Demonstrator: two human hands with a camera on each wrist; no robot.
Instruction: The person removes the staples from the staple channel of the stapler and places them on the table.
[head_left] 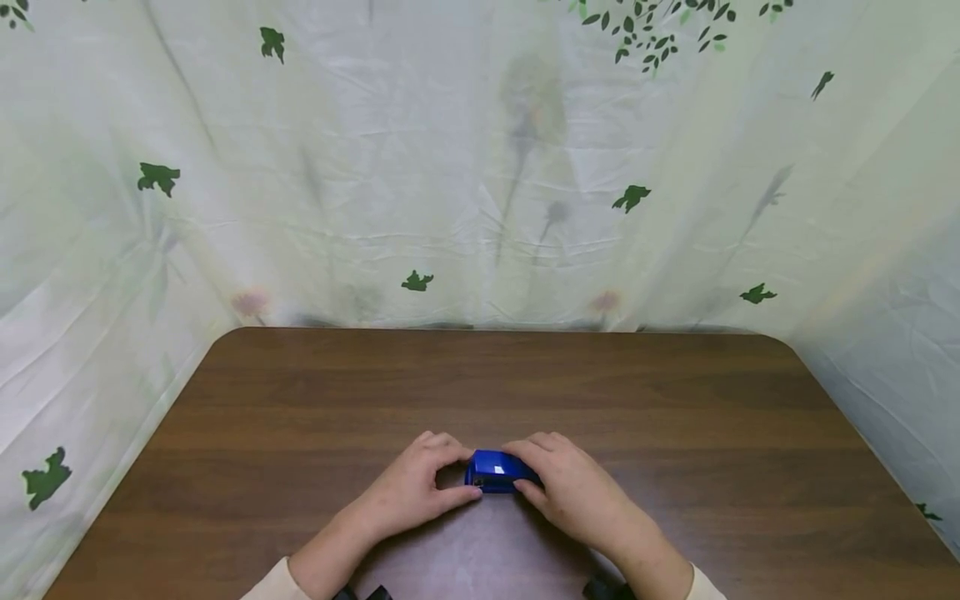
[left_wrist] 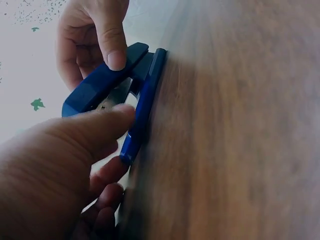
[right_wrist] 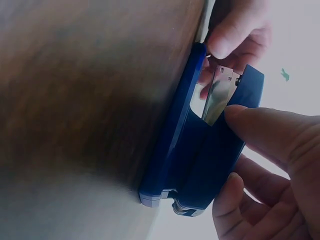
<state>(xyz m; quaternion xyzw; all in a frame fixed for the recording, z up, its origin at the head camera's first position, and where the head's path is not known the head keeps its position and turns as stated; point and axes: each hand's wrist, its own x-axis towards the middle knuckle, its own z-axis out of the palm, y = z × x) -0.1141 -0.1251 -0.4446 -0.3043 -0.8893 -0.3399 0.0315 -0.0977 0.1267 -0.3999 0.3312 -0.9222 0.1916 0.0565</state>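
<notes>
A blue stapler (head_left: 497, 472) stands on the table near its front edge, between the two hands. Its upper arm and its base (left_wrist: 145, 112) are apart at the front, and the metal magazine (right_wrist: 219, 95) shows in the gap. My left hand (head_left: 412, 487) holds the stapler's front end, thumb on the near side and fingers on the far side. Farther back, my right hand (head_left: 573, 487) grips the upper arm between thumb and fingers. Parts of the left fingers are hidden behind the stapler in the left wrist view.
The brown wood-grain table (head_left: 480, 383) has rounded far corners. Pale curtains (head_left: 450, 167) with leaf prints hang behind it and at both sides. Dark objects (head_left: 607, 587) show beside the wrists at the bottom edge of the head view.
</notes>
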